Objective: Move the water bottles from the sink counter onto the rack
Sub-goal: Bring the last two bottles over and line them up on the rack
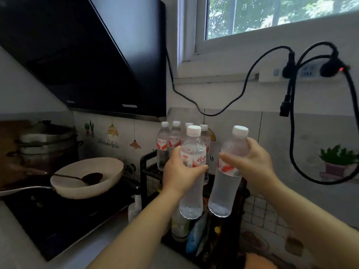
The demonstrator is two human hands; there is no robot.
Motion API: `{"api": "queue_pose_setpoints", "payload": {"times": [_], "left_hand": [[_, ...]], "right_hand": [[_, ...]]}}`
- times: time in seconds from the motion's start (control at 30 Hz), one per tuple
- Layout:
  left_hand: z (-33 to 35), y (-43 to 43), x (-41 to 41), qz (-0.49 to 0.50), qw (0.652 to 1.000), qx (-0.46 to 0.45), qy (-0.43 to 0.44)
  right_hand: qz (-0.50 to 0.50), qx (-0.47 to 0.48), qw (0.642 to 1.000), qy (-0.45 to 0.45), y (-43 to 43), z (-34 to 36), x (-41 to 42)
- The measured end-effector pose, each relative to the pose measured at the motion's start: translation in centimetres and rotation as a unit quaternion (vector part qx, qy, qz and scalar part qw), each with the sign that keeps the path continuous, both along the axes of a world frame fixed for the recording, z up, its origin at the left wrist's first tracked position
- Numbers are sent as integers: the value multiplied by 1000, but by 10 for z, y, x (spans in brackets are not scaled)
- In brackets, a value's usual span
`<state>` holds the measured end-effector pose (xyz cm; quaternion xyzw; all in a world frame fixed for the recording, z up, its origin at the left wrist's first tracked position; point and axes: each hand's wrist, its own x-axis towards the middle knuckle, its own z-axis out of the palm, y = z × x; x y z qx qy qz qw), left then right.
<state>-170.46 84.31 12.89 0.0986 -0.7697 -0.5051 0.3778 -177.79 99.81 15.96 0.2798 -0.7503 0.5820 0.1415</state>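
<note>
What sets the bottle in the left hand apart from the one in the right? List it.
The left-hand bottle stands nearly upright; the right-hand bottle leans, cap to the right. The left hand wraps its bottle's label from the left; the right hand grips its bottle from the right. Both are clear, white-capped, red-labelled, held off the rack.

A white pan [87,177] holding a dark spoon [85,178] is sitting on the stove [58,216] at lower left; black cables [291,105] are hanging at upper right.
</note>
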Motion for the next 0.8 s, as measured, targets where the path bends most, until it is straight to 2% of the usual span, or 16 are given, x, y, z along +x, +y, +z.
{"api": "queue_pose_setpoints", "payload": {"times": [0.33,0.6,0.8], "left_hand": [[9,-71,-93,-148,989,11,9],[3,-93,-126,-215,977,19,2],[-3,-94,-142,-214,977,15,7]], "right_hand": [[-104,-7,994,-16,-55,11,-79],[-186,20,979,-83,-71,-14,-130],[-152,27,980,-122,-74,-15,-149]]}}
